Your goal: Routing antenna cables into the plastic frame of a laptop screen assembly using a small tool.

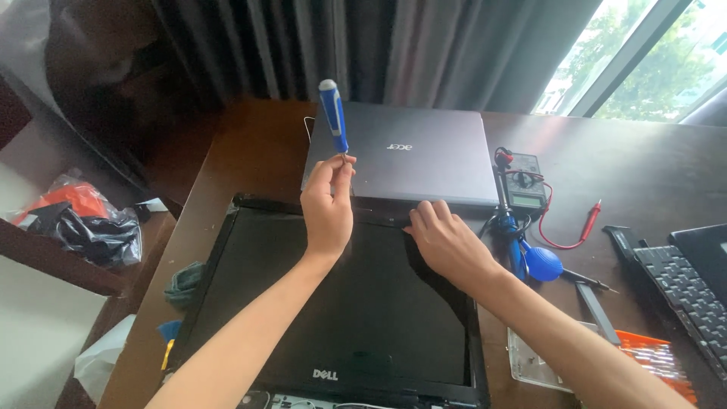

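Blue screwdriver upright, shaft pinched by left hand fingers

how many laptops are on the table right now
3. An open black laptop lies nearest, under both hands. A closed grey laptop sits behind it. A third black laptop is cut off at the right edge. More may lie out of view.

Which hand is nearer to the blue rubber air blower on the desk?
Right. The right hand rests on the screen bezel just beside the blower; the left hand, holding a screwdriver, is farther away.
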